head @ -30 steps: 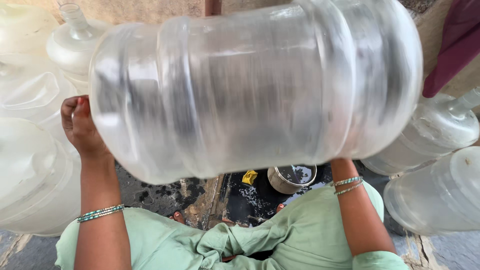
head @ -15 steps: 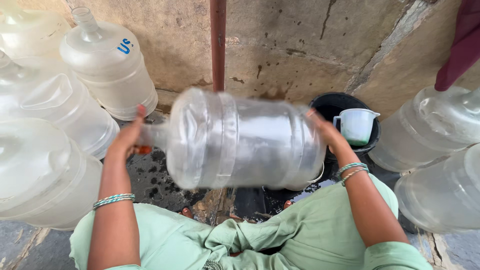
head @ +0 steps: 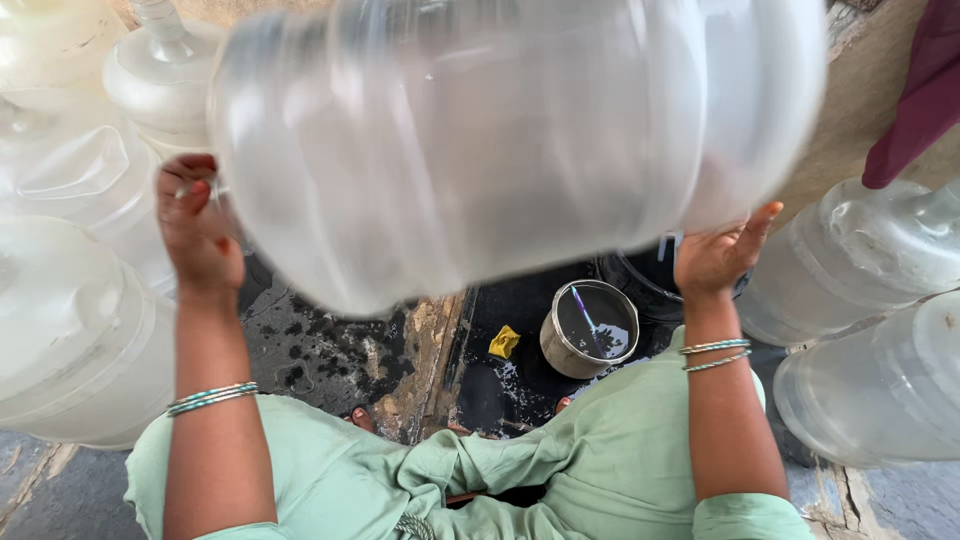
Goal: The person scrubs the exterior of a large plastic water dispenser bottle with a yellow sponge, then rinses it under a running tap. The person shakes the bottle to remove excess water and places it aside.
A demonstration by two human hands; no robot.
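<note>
— What's over on the left?

— Clear water jugs (head: 70,330) stacked by the wall. Then the left hand (head: 200,230), fingers curled shut round the neck end of the big clear bottle (head: 500,140).

— And the bottle itself?

— Held up sideways in the air, close under the face, blurred, filling the top of the view. Below it, wet dark ground with a yellow scrap (head: 504,341) and a steel pot (head: 590,327) holding dark liquid, just beside each other.

— The right hand?

— The right hand (head: 718,258) is spread flat and open against the bottle's base, fingers splayed, pressing rather than gripping. Further right lie more jugs (head: 860,260), and a maroon cloth (head: 925,85) hangs at the corner.
</note>
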